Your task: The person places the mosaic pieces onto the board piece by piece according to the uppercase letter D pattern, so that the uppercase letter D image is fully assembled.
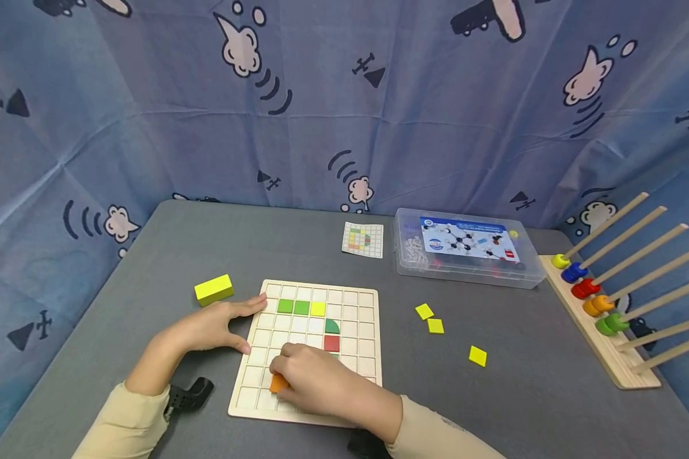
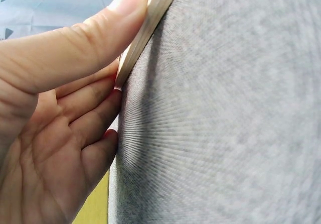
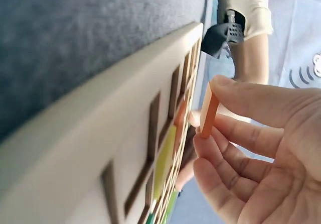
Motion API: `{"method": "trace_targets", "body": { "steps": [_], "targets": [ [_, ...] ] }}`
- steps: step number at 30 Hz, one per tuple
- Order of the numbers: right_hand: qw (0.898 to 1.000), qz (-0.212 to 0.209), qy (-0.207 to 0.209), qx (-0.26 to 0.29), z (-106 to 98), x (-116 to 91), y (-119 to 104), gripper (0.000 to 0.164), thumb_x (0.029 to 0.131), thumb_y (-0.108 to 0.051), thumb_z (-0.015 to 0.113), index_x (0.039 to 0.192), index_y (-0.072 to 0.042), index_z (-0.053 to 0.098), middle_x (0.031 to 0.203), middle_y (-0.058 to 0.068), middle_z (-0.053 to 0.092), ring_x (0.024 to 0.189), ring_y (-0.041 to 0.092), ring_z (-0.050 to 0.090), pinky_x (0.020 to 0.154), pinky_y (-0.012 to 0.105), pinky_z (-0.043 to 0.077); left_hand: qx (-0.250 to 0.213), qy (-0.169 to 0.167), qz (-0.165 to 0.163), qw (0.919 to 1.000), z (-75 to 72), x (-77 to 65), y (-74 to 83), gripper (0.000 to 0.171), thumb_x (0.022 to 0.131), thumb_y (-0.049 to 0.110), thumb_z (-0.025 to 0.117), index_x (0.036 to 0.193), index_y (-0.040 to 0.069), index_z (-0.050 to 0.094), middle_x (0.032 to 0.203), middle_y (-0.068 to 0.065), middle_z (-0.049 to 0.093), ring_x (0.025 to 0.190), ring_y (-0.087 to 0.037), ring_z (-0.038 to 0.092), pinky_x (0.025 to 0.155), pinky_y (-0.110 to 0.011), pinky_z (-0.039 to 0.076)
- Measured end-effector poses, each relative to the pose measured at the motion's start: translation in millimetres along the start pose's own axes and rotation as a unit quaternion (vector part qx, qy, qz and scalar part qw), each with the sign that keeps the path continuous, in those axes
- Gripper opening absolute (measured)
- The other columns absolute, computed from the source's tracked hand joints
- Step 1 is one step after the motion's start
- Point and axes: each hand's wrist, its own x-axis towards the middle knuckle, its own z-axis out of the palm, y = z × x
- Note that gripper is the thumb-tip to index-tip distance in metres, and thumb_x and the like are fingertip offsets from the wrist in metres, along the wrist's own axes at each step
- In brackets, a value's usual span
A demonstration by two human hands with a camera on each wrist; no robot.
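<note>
My right hand [image 1: 321, 381] is over the lower middle of a wooden grid board [image 1: 353, 298] and pinches an orange square tile [image 3: 208, 114] between thumb and fingertips. The tile is on edge, just off the board in the right wrist view. Two green tiles [image 1: 293, 307], a yellow tile [image 1: 318, 309], a green quarter-round tile [image 1: 332, 327] and a red tile [image 1: 331, 343] sit in the grid. Orange and yellow pieces also show there in the right wrist view, partly hidden from the head view by my hand. My left hand [image 1: 214, 326], thumb and fingers spread, touches the board's left edge.
A yellow block [image 1: 214, 290] stands behind my left hand. Three loose yellow tiles [image 1: 435, 326] lie right of the board. Farther back are a small pattern card [image 1: 363, 240] and a clear plastic case [image 1: 465, 268]. A wooden peg rack [image 1: 614, 357] with coloured rings stands far right.
</note>
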Motion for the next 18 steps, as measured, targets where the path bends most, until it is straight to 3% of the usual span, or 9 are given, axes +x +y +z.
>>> {"method": "trace_targets", "body": {
  "steps": [18],
  "targets": [
    [1.000,-0.003,0.008,-0.022,16,17,2,0.021,0.078,-0.025,0.078,0.093,-0.015,0.068,0.076,-0.008,0.049,0.065,0.001,0.041,0.055,0.012,0.035,0.002,0.002,0.000,1.0000,0.1,0.2,0.1,0.087,0.073,0.038,0.077,0.145,0.009,0.039,0.153,-0.006,0.032,0.138,-0.032,0.033,0.105,-0.049,0.035]
  ]
}}
